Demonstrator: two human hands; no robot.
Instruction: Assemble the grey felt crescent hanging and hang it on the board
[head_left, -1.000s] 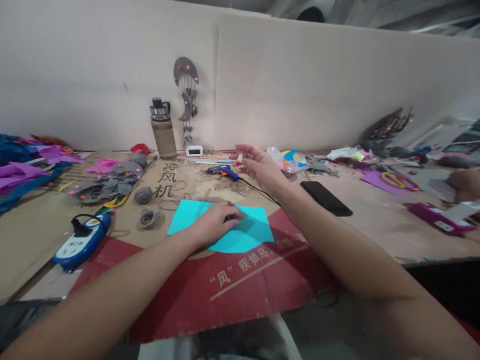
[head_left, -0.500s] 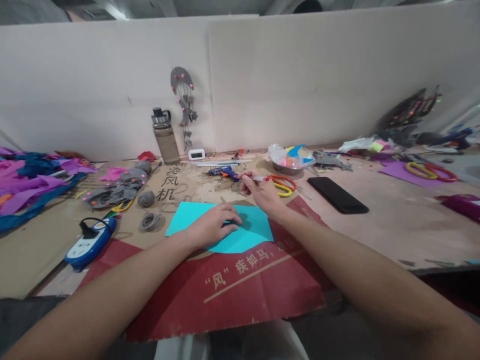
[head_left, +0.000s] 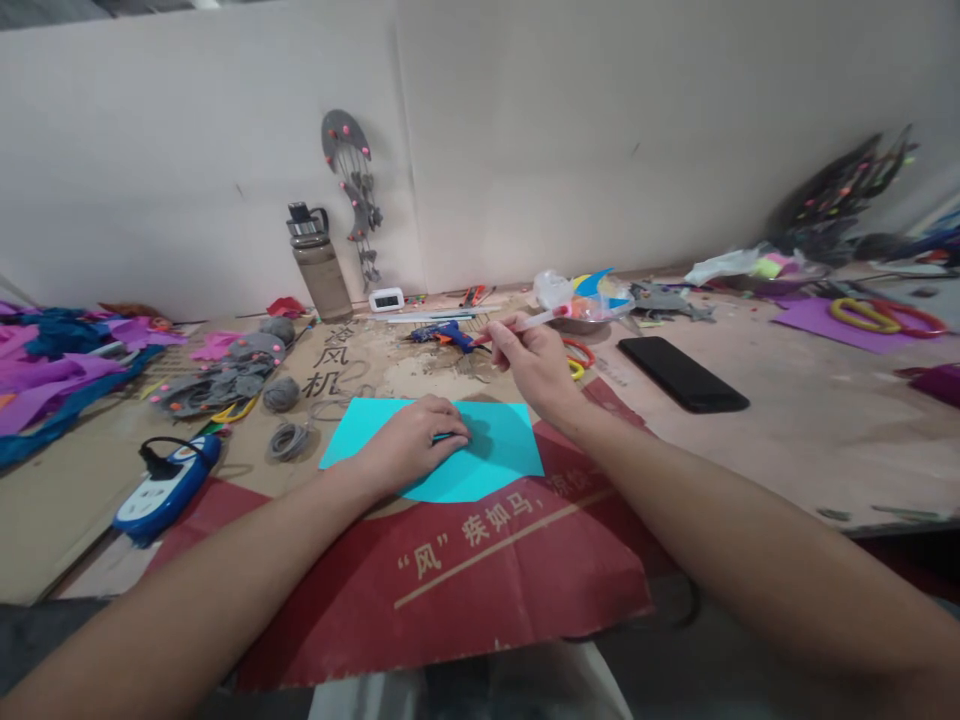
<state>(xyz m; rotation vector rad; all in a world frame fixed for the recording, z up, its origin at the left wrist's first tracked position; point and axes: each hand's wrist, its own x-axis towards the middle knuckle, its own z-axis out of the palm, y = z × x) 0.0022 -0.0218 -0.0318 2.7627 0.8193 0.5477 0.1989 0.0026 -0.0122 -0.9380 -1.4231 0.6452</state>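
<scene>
A turquoise felt sheet lies on a red and brown cardboard mat in front of me. My left hand rests on the sheet with its fingers curled, pressing a small dark piece that I cannot make out. My right hand hovers just beyond the sheet's far edge, closed on a white pen with a red cap, its tip pointing down-left. A blue glue gun lies just behind that hand.
A black phone lies to the right, red and yellow scissors beside my right hand. A metal bowl of coloured scraps, a water bottle, a small clock, grey yarn, a blue power strip and felt piles surround the mat.
My right hand came down from the air towards the sheet and now holds the pen in a writing grip. My left hand stayed on the turquoise sheet.
</scene>
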